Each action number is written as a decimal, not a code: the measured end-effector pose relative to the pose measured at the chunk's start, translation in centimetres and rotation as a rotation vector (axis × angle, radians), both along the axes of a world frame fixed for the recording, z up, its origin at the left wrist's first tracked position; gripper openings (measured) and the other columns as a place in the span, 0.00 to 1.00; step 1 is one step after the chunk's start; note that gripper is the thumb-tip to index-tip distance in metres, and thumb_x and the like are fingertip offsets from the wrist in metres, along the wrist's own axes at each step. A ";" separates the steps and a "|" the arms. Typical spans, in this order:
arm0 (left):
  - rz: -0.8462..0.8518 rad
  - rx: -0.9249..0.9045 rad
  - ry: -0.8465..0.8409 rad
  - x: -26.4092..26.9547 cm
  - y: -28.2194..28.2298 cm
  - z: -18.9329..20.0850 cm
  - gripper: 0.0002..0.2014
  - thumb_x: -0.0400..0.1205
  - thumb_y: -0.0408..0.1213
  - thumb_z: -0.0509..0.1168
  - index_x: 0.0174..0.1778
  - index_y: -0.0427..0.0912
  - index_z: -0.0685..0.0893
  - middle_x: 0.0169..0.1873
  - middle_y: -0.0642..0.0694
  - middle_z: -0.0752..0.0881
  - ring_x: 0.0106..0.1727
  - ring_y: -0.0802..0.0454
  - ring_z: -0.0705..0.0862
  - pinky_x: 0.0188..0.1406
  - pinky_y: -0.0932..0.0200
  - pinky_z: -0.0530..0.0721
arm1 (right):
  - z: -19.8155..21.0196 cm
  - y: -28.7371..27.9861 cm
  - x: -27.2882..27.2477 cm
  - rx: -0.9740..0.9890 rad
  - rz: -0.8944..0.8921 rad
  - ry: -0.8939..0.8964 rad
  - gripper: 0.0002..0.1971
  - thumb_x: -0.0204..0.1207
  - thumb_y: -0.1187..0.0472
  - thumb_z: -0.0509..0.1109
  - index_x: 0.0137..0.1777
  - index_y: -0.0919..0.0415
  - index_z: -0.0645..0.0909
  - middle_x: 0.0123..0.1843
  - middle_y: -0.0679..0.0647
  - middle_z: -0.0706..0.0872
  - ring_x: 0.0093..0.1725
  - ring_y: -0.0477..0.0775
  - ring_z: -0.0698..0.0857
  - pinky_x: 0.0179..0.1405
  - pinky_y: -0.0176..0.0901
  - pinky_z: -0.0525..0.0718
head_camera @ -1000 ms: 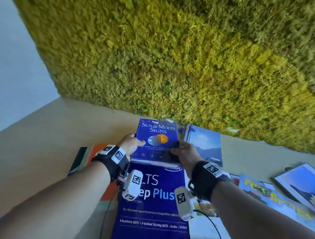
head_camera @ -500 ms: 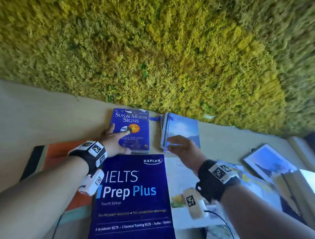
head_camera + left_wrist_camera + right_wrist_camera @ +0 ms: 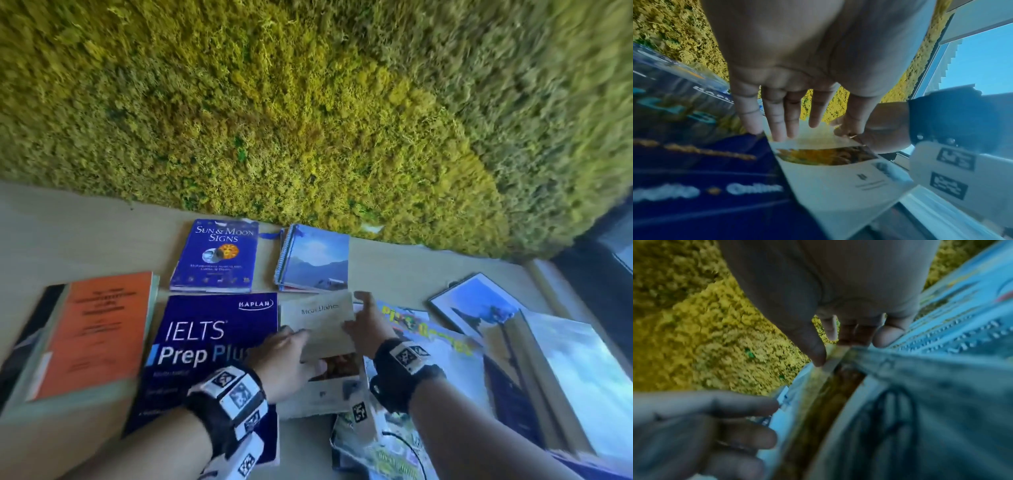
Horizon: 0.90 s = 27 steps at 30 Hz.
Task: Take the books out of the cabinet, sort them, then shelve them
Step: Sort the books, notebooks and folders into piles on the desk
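Observation:
A thin pale booklet (image 3: pixel 320 320) titled "Meat Dishes" lies tilted over the right edge of the big blue IELTS Prep Plus book (image 3: pixel 205 342). My right hand (image 3: pixel 368 323) pinches the booklet's right edge, thumb on top (image 3: pixel 813 352). The straight fingers (image 3: pixel 777 123) of my left hand (image 3: pixel 284 353) touch the booklet's (image 3: pixel 838 175) left edge. Behind these lie the blue Sun & Moon Signs book (image 3: pixel 215 255) and a spiral notebook (image 3: pixel 313 260) with a mountain cover. An orange-covered book (image 3: pixel 96 332) lies at the left.
The books lie on a pale wooden surface (image 3: pixel 68 233) against a yellow-green moss wall (image 3: pixel 308 120). Colourful magazines (image 3: pixel 431 332), a framed mountain picture (image 3: pixel 476 305) and more large books (image 3: pixel 565 377) crowd the right side. A window (image 3: pixel 982 56) is at the far right.
My left hand has let go of the Sun & Moon Signs book, which now lies at the back. Both hands have moved nearer and right onto the booklet, and my right hand has pinched it.

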<state>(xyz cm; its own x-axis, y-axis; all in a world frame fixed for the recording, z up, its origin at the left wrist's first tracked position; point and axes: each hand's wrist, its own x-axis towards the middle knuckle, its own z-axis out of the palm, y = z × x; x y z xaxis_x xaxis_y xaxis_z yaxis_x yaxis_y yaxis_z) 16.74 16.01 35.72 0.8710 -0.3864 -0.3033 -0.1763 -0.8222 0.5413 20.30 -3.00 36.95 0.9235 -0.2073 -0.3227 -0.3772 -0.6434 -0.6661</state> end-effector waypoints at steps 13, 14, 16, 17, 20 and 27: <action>0.664 -0.712 -0.038 -6.5 4.1 5.9 0.18 0.71 0.38 0.71 0.58 0.49 0.88 0.54 0.48 0.94 0.59 0.43 0.90 0.65 0.36 0.85 | 6.7 4.5 -4.2 0.654 0.404 -0.126 0.08 0.82 0.65 0.73 0.59 0.58 0.84 0.48 0.58 0.87 0.42 0.55 0.88 0.52 0.62 0.91; 0.722 -0.749 -0.052 -6.8 5.5 6.1 0.18 0.73 0.34 0.71 0.59 0.49 0.88 0.56 0.47 0.93 0.60 0.44 0.90 0.67 0.37 0.85 | 6.1 5.3 -4.1 0.525 0.420 -0.159 0.07 0.81 0.63 0.74 0.58 0.57 0.84 0.50 0.57 0.88 0.41 0.53 0.87 0.50 0.59 0.90; 0.812 -0.795 -0.048 -6.7 8.7 6.0 0.19 0.79 0.24 0.69 0.65 0.43 0.85 0.61 0.44 0.91 0.62 0.44 0.88 0.67 0.46 0.85 | 4.5 7.3 -3.8 0.386 0.427 -0.160 0.10 0.80 0.61 0.75 0.58 0.59 0.80 0.51 0.56 0.88 0.36 0.44 0.84 0.36 0.41 0.83; 0.847 -0.798 -0.032 -6.6 10.4 5.8 0.20 0.81 0.23 0.68 0.70 0.40 0.82 0.64 0.42 0.89 0.65 0.43 0.86 0.68 0.49 0.83 | 3.8 8.4 -3.7 0.410 0.442 -0.105 0.09 0.81 0.62 0.74 0.58 0.60 0.79 0.48 0.56 0.88 0.30 0.40 0.81 0.28 0.34 0.79; 0.925 -0.786 -0.007 -5.6 15.3 4.7 0.21 0.82 0.30 0.69 0.73 0.40 0.79 0.68 0.43 0.87 0.69 0.44 0.85 0.73 0.44 0.79 | 2.3 12.5 -3.1 0.582 0.466 0.141 0.10 0.81 0.64 0.72 0.60 0.61 0.79 0.42 0.61 0.86 0.23 0.44 0.80 0.22 0.37 0.77; 1.008 -0.508 0.019 -1.8 25.9 3.4 0.14 0.82 0.25 0.68 0.51 0.51 0.86 0.56 0.47 0.92 0.53 0.45 0.91 0.55 0.43 0.89 | 1.9 23.4 1.3 0.532 0.640 0.207 0.11 0.81 0.66 0.69 0.62 0.58 0.79 0.52 0.64 0.92 0.47 0.68 0.93 0.41 0.58 0.92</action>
